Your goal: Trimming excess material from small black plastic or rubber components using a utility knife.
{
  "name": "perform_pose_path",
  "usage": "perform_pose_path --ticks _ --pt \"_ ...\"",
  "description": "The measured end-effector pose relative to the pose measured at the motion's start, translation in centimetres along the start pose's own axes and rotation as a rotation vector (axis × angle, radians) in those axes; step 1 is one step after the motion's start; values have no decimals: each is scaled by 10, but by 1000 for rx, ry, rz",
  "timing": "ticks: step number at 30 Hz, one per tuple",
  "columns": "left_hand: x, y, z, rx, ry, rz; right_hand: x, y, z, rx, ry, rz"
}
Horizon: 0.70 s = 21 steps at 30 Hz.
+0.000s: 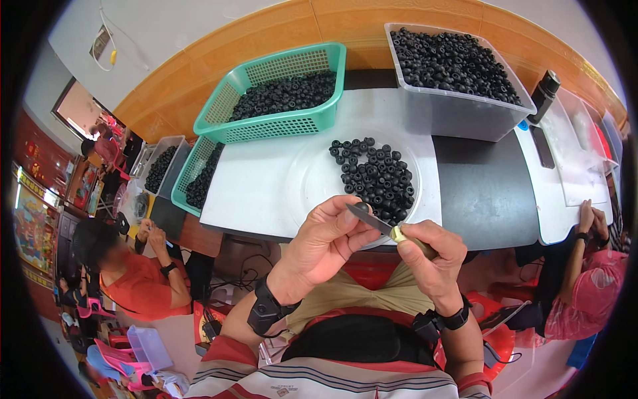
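My left hand (319, 241) is closed in a pinch at the near edge of the table. Its fingertips hold a small round black piece (362, 207), partly hidden by the blade. In my right hand (433, 256) is a knife (371, 220), gripped by its handle with pale yellow wrapping near the blade. The blade slants up to the left and meets the black piece at my left fingertips. Just beyond both hands, a loose pile of round black pieces with holes (382, 176) lies on a clear shallow round tray (306, 188).
A green basket (266, 130) and a grey plastic bin (465, 120), both holding black pieces, stand at the back. Another green basket (178, 193) is at left. A black bottle (545, 93) and a phone (541, 146) lie right. People sit at left (143, 286) and right (591, 286).
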State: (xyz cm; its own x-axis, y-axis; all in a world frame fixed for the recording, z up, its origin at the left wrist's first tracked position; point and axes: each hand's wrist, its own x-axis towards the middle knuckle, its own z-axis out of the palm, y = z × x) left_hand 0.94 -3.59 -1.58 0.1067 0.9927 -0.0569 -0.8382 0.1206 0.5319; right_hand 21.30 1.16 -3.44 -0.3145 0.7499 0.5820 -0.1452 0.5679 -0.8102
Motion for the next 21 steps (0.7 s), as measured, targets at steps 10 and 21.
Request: perform_pose_path --ticks 10,21 --pt "-4 -6 2 25 64 -13 0 -2 2 -36 36 -33" --pt "-7 -11 -2 31 61 2 1 -1 0 -62 27 -78"
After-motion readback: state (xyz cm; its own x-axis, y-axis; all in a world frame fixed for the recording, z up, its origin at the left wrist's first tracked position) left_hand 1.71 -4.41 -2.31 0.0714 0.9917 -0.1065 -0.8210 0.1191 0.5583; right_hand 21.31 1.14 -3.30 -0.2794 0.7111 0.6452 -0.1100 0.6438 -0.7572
